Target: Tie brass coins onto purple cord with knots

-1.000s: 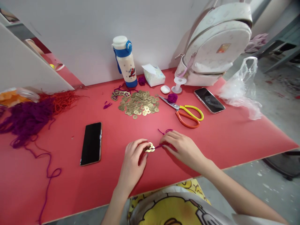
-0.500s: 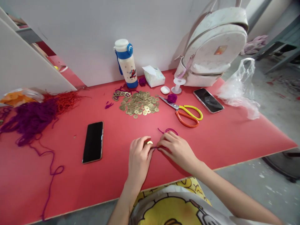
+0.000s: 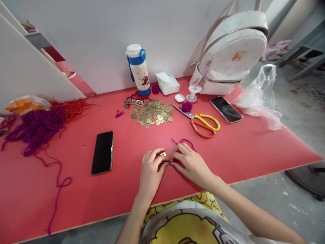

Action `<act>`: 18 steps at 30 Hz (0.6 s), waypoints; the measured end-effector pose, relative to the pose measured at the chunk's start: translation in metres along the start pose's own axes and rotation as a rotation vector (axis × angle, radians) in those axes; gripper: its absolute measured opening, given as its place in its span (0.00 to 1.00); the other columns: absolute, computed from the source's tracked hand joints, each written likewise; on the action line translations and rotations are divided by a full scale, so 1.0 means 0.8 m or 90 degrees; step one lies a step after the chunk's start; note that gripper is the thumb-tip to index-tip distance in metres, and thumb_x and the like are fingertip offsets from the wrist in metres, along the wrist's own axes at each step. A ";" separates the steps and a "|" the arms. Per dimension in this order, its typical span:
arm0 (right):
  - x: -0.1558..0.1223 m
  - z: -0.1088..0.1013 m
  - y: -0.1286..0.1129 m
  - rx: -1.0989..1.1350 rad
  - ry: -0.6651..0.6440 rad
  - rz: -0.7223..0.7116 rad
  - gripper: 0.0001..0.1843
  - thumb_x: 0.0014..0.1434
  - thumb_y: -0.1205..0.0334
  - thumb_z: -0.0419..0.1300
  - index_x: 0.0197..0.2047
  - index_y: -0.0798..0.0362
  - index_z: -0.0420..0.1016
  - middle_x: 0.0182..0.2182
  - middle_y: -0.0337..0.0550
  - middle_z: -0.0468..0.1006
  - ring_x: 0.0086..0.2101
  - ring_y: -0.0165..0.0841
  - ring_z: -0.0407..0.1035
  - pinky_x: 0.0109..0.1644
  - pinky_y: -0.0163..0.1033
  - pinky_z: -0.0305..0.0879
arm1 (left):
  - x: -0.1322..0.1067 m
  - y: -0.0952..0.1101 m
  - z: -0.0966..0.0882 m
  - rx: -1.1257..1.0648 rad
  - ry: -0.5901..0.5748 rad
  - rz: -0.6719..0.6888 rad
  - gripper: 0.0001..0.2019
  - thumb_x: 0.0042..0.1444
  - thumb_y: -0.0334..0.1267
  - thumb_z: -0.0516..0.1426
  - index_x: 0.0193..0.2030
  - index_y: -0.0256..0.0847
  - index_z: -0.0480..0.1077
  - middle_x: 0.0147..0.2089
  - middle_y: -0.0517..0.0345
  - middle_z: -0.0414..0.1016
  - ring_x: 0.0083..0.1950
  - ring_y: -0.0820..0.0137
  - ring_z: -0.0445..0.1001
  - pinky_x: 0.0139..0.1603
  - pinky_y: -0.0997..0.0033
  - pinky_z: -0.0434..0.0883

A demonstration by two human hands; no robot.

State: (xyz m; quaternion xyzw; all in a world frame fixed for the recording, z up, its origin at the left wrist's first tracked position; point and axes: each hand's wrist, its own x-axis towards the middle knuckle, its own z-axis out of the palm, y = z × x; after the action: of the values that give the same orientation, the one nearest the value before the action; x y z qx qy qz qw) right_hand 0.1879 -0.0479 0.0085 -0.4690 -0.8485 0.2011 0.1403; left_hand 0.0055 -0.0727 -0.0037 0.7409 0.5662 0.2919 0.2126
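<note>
Close to the table's front edge, my left hand (image 3: pixel 151 169) is closed in a pinch, with a brass coin (image 3: pixel 163 154) showing between its fingers. My right hand (image 3: pixel 187 161) pinches a purple cord right beside it, so the fingertips of both hands almost meet. A loose loop of the purple cord (image 3: pixel 186 140) lies on the red table beyond my right fingers. The knot or crossing between the fingertips is too small to make out. Farther back is a pile of brass coins (image 3: pixel 153 112), with a string of coins tied on purple cord (image 3: pixel 133 102) at its left.
Scissors (image 3: pixel 203 123) with yellow and orange handles lie right of the pile. Phones rest at left (image 3: pixel 102 152) and right (image 3: pixel 225 109). A bottle (image 3: pixel 139 71), tissue pack (image 3: pixel 168 84), white spool (image 3: pixel 194 93) and backpack (image 3: pixel 232 54) stand behind. Purple yarn (image 3: pixel 40 128) is heaped at left.
The fingertips of both hands have drawn slightly closer together over the cord. The view has shifted a little; the other things on the table stay in place.
</note>
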 end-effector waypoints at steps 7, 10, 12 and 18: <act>-0.007 -0.026 0.004 0.254 -0.081 0.016 0.05 0.65 0.63 0.58 0.37 0.51 0.73 0.40 0.44 0.70 0.43 0.35 0.67 0.48 0.41 0.67 | -0.002 0.000 0.000 -0.003 0.014 -0.019 0.07 0.58 0.28 0.61 0.35 0.44 0.76 0.51 0.55 0.76 0.53 0.61 0.71 0.54 0.56 0.70; -0.014 -0.053 0.016 0.371 -0.089 -0.001 0.12 0.68 0.59 0.54 0.34 0.51 0.71 0.37 0.44 0.69 0.40 0.34 0.67 0.48 0.40 0.67 | -0.002 -0.002 -0.001 0.001 0.027 -0.019 0.06 0.58 0.29 0.61 0.34 0.45 0.77 0.51 0.55 0.77 0.52 0.62 0.72 0.53 0.56 0.70; -0.020 -0.075 0.027 0.440 -0.054 0.005 0.15 0.68 0.55 0.53 0.31 0.52 0.69 0.36 0.43 0.68 0.39 0.34 0.66 0.48 0.41 0.66 | -0.002 -0.005 -0.002 0.003 0.038 -0.019 0.06 0.58 0.29 0.62 0.33 0.45 0.77 0.50 0.56 0.77 0.51 0.62 0.72 0.53 0.56 0.70; -0.046 -0.126 0.061 0.526 0.143 0.076 0.23 0.65 0.50 0.56 0.22 0.51 0.62 0.26 0.42 0.61 0.39 0.39 0.62 0.40 0.43 0.59 | -0.006 -0.012 -0.008 0.010 0.048 -0.015 0.06 0.57 0.28 0.62 0.33 0.45 0.76 0.50 0.56 0.77 0.51 0.63 0.72 0.53 0.56 0.69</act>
State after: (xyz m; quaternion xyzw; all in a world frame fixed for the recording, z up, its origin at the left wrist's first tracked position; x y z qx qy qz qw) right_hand 0.2860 -0.0347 0.0724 -0.4407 -0.6474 0.4797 0.3958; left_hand -0.0065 -0.0745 -0.0060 0.7242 0.5848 0.3130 0.1888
